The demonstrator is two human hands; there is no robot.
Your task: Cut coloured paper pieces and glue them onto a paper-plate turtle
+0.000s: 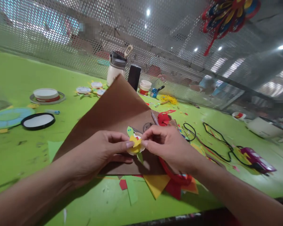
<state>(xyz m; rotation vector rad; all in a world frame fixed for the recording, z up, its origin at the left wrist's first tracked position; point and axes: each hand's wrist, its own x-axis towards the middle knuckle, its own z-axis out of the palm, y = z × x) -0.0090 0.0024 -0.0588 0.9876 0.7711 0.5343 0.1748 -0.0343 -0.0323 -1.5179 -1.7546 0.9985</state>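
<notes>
pinching a small round paper piece (pixel 136 147) between both thumbs and forefingers above the brown sheet (pixel 113 116), the left hand (pixel 101 152) and right hand (pixel 166 146) should press what looks like its yellow cutout flat, evenly, without creasing.

Both hands meet at centre — L hand (pixel 101 149) & R hand (pixel 165 145) fingertips pinched.

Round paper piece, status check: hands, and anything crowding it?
Left hand and right hand both pinch the round paper piece. Held above the brown sheet. Nothing between them.
</notes>
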